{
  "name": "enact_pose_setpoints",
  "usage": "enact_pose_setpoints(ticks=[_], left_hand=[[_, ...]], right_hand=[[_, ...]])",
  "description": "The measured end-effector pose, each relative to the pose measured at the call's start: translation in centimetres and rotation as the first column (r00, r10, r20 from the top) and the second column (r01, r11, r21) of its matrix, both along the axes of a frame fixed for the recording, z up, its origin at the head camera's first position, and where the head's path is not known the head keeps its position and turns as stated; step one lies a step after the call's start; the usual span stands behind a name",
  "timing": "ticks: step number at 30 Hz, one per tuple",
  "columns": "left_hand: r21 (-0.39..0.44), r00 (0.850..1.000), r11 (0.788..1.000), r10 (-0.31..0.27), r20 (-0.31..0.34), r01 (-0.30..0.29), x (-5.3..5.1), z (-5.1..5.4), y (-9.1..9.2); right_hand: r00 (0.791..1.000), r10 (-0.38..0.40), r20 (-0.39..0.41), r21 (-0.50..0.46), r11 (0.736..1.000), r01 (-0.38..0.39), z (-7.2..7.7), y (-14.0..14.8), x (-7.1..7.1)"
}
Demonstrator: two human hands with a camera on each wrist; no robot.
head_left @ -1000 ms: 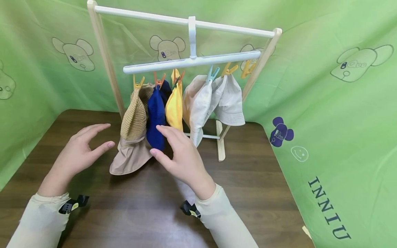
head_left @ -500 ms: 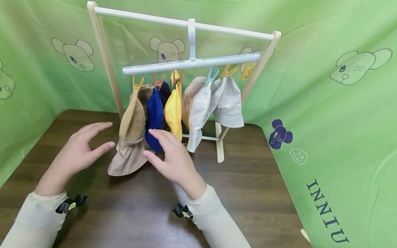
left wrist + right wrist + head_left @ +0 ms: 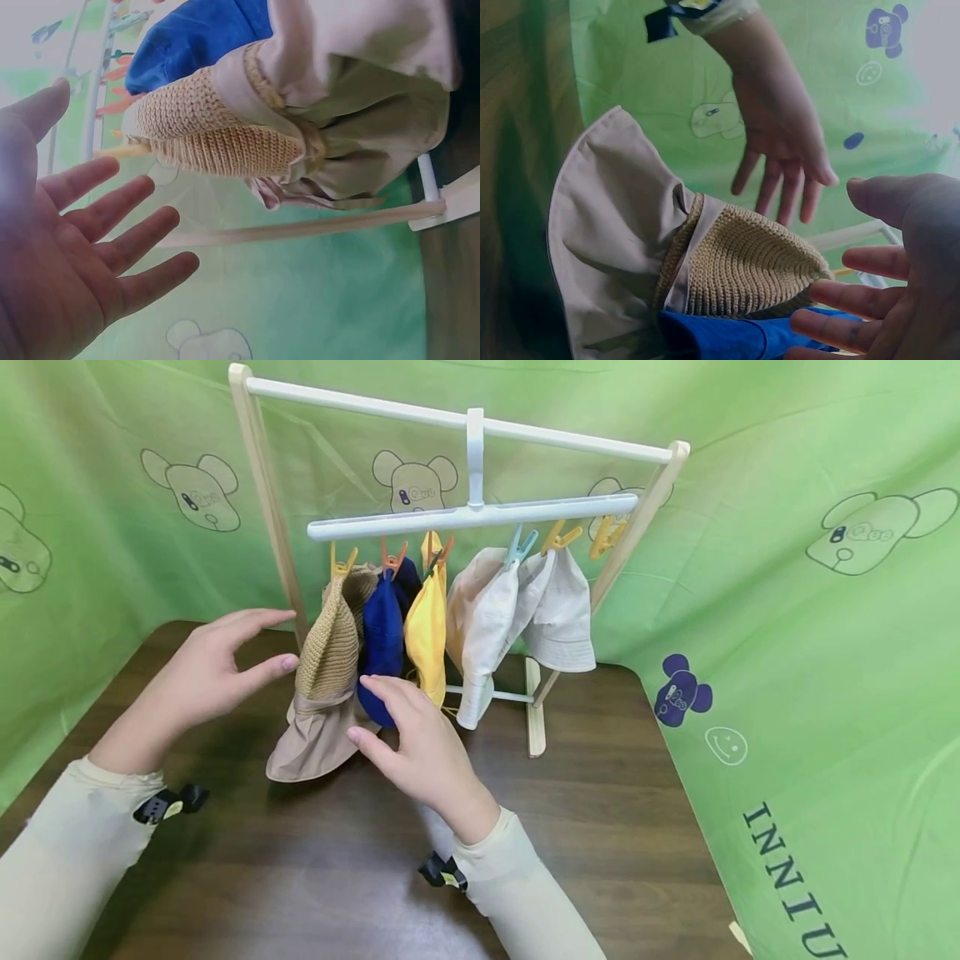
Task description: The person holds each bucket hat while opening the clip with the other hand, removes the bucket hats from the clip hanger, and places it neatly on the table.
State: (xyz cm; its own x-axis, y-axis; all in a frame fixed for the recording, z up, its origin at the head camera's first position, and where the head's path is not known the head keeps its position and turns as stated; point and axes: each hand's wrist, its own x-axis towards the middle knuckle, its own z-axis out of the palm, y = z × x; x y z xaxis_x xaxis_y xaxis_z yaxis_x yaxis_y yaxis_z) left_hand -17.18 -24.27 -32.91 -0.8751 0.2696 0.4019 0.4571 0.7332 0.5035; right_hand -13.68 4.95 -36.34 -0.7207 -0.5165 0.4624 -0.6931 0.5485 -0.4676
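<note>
Head view: our left hand (image 3: 206, 672) is beside the woven tan sun hat (image 3: 328, 652), our right hand (image 3: 423, 747) near the blue hat (image 3: 382, 627), fingers apart on both; these hats hang clipped beneath a white hanger (image 3: 405, 522).

Hats (image 3: 426, 639) under hanger (image 3: 525, 512), on rack (image 3: 375, 407), on table (image 3: 600, 827).

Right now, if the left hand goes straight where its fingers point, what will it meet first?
Most likely the tan woven hat, just ahead of the left hand, though depth is unclear.
</note>
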Motion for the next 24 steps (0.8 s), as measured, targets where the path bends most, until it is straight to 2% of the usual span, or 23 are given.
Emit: enact_pose_setpoints(ticks=[7, 13, 19, 24], left_hand=[[0.059, 0.999, 0.998, 0.014, 0.033, -0.016, -1.7, 2.2, 1.4], [0.122, 0.991, 0.990, 0.059, 0.121, -0.074, -3.0, 4.1, 2.5], [0.140, 0.961, 0.983, 0.082, 0.266, -0.122, -4.1, 5.3, 3.1], [0.195, 0.929, 0.972, 0.054, 0.367, -0.133, -5.0, 5.7, 3.7]], right_hand=[[1.000, 0.010, -0.017, 0.003, 1.000, -0.010, -0.3, -0.3, -0.1], [0.999, 0.019, -0.025, -0.001, 1.000, -0.019, -0.2, -0.5, -0.1], [1.000, -0.001, -0.013, -0.005, 1.000, 0.001, -0.1, -0.8, -0.2], [1.000, -0.015, 0.004, -0.019, 1.000, 0.015, 0.1, -1.1, -0.2]])
